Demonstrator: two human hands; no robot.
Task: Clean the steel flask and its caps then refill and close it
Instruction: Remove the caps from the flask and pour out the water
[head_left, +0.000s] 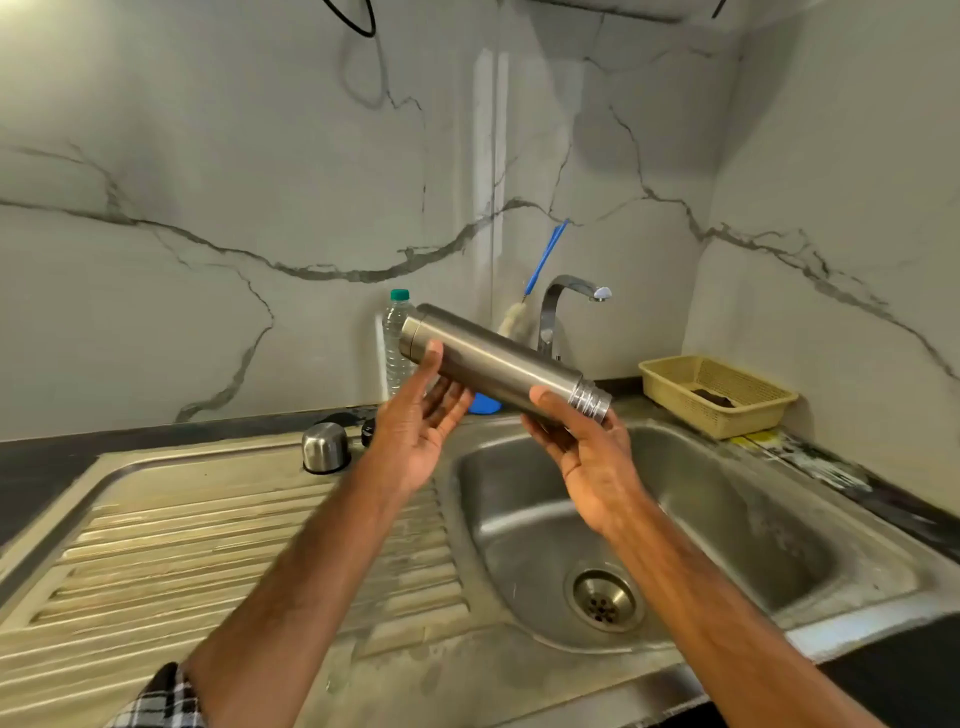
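The steel flask (498, 358) lies nearly level in the air above the sink, its threaded open neck pointing right and down. My right hand (582, 441) grips it from below near the neck, thumb on its side. My left hand (421, 415) is palm up under the base end, fingers nearly straight, thumb touching the flask body. The steel outer cap (323, 447) stands upside down on the drainboard. A small black inner cap (368, 431) sits just right of it.
The sink basin (727, 519) with its drain (605, 600) lies below the hands; the ribbed drainboard (208, 545) is at left. Behind stand a tap (558, 306), a plastic water bottle (396, 338), a blue-handled bottle brush (540, 265) and a yellow basket (717, 392).
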